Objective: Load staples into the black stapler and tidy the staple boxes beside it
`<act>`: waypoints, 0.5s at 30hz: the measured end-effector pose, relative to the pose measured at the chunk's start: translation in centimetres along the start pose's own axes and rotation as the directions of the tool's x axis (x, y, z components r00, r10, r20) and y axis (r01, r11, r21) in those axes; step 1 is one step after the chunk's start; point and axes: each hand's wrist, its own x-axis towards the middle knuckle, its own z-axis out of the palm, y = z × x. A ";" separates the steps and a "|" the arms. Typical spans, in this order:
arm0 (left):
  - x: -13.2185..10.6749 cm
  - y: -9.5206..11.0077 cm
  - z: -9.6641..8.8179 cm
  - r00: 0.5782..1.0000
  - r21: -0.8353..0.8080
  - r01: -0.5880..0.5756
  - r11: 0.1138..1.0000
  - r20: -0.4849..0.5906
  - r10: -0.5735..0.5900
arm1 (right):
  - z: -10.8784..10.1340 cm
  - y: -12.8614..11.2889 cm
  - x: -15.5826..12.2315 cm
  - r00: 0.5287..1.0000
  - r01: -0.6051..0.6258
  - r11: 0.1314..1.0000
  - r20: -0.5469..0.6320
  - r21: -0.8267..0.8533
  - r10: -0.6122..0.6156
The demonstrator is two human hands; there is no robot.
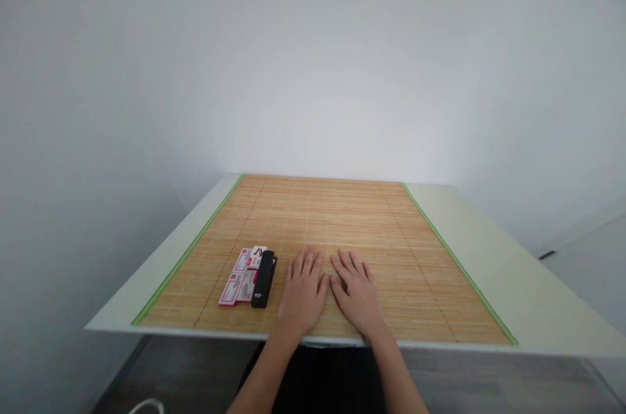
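My left hand (303,291) lies flat, palm down, on the bamboo mat (327,212), its fingers stretched forward. Beside it my right hand (357,293) rests the same way, and the two thumbs almost meet. Neither hand holds anything. Just left of my left hand, apart from it, is a black stapler (263,278) lying lengthwise. Against its left side are several flat red-and-white packs (231,287), laid close together. A small white box (256,257) with a dark picture on it sits at their far end. The print is too small to read.
The mat has green edging (193,246) and covers the middle of a white table (489,251). A pale wall (317,75) stands behind the table. Below the front edge are a grey floor (186,375) and a white curved object (147,405), partly cut off.
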 end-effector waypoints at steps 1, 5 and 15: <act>0.0 0.0 0.1 1.000 0.000 -0.002 1.000 -0.002 0.002 | 0.1 0.1 0.0 1.000 0.004 1.000 -0.007 0.009 -0.004; 0.0 0.0 0.3 1.000 0.006 -0.008 1.000 -0.012 0.008 | 0.3 0.7 -0.1 0.999 0.028 0.996 -0.038 0.082 -0.025; -0.8 -0.3 1.2 0.993 -0.162 -0.115 0.980 -0.040 0.110 | -0.4 -9.0 0.7 0.950 -0.108 0.914 -0.232 0.390 0.211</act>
